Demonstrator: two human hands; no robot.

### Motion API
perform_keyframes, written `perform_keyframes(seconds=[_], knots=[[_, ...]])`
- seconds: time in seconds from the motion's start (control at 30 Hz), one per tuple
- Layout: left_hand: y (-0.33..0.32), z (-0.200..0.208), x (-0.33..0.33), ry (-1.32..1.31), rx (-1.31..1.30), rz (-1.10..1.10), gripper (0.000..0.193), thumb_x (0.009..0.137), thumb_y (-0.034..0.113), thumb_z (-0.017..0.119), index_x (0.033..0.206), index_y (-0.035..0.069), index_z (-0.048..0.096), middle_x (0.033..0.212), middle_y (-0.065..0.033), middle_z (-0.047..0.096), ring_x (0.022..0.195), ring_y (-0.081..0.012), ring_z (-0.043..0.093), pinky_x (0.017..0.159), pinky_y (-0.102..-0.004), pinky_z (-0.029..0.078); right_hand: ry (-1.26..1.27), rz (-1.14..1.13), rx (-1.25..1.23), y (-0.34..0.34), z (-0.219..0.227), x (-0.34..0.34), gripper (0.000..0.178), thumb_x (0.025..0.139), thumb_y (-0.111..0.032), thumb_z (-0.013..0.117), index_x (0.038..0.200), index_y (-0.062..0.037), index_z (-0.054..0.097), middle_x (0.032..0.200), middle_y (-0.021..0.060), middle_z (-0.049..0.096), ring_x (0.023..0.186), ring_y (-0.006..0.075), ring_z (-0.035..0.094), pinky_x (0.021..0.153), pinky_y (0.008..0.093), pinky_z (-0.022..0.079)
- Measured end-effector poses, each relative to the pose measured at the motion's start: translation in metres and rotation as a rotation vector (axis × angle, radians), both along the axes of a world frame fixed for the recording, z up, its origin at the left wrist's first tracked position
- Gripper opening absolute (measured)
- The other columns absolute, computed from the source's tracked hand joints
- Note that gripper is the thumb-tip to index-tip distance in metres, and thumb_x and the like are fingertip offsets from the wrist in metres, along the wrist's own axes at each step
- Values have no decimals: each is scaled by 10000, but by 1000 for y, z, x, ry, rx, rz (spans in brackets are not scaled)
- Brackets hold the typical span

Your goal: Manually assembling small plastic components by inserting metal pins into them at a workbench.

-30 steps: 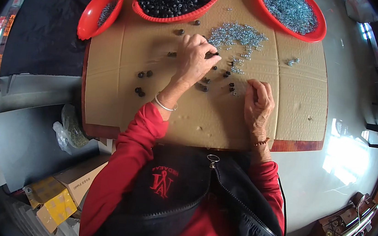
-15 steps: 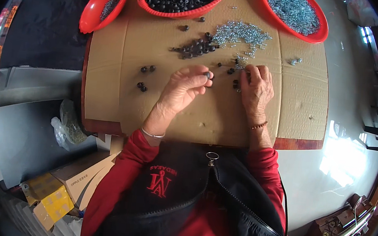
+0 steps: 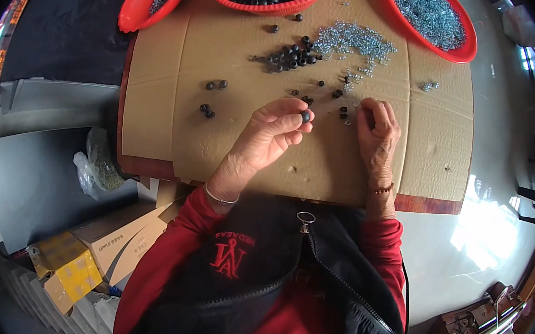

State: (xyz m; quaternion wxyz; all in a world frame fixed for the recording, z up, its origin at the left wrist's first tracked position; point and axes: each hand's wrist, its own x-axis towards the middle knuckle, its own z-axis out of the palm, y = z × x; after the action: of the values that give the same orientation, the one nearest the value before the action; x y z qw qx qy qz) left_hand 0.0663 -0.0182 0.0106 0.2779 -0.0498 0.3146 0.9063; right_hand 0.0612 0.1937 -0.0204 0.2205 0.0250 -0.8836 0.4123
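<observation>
Between the thumb and fingers of my left hand [image 3: 264,134] is a round black bead [image 3: 306,116], held a little above the cardboard. My right hand [image 3: 379,136] rests to its right, fingers curled and pressed together. Whatever those fingers hold, if anything, is too small to make out. Beside its fingertips lie a few small black pieces [image 3: 343,112] and tiny clear bits. Farther off are a loose heap of black beads [image 3: 290,58] and a spread of small clear, bluish pieces [image 3: 352,40]. Two little groups of black beads [image 3: 207,110] lie left of my left hand.
Along the far side stand a red basket [image 3: 271,9] full of black beads, a red bowl [image 3: 467,50] of clear pieces and a smaller red bowl [image 3: 134,13] at left. Cardboard [image 3: 153,135] covers the table. Boxes [image 3: 119,243] stand low on the left.
My left hand has drawn closer to me with the bead in it. The right hand has pulled slightly back and right from the small pieces. The whole view has shifted a little.
</observation>
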Motion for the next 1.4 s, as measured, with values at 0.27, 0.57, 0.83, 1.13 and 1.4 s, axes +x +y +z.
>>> perform_keyframes(seconds=[0.27, 0.57, 0.83, 1.13, 1.4], knots=[[8, 1, 1, 83, -148, -1, 202, 801, -7, 566, 997, 35, 590, 897, -78, 615, 786, -149, 596, 600, -215, 461, -170, 20, -439, 9, 4, 8, 140, 787, 20, 562, 919, -15, 593, 779, 52, 558, 712, 104, 534, 653, 215, 429], [13, 0, 1, 37, -168, -27, 196, 801, 5, 565, 989, 54, 590, 932, -67, 614, 765, -129, 600, 608, -218, 476, -108, 62, -238, 5, 11, 6, 130, 800, 28, 558, 920, 11, 602, 807, 17, 569, 710, 89, 528, 656, 197, 418], [16, 16, 2, 35, -29, -35, 179, 802, 10, 562, 972, 58, 587, 889, -75, 555, 764, -134, 578, 598, -215, 482, -331, 379, -1446, -2, 34, 24, 200, 832, -30, 557, 1028, 4, 575, 838, 84, 578, 656, 121, 515, 603, 238, 430], [14, 32, 9, 57, -29, -18, 179, 802, 17, 565, 975, 67, 574, 890, -84, 563, 751, -149, 571, 584, -225, 474, -365, 534, -1418, -10, 45, 32, 108, 830, -11, 542, 924, 23, 585, 861, 135, 572, 682, 179, 550, 589, 293, 484], [14, 23, 11, -18, 96, -38, 170, 803, 20, 565, 967, 60, 561, 914, -91, 591, 768, -143, 571, 582, -232, 461, -280, 516, -1350, -9, 34, 33, 111, 796, 13, 574, 907, 17, 580, 852, 150, 588, 686, 194, 579, 600, 295, 491]])
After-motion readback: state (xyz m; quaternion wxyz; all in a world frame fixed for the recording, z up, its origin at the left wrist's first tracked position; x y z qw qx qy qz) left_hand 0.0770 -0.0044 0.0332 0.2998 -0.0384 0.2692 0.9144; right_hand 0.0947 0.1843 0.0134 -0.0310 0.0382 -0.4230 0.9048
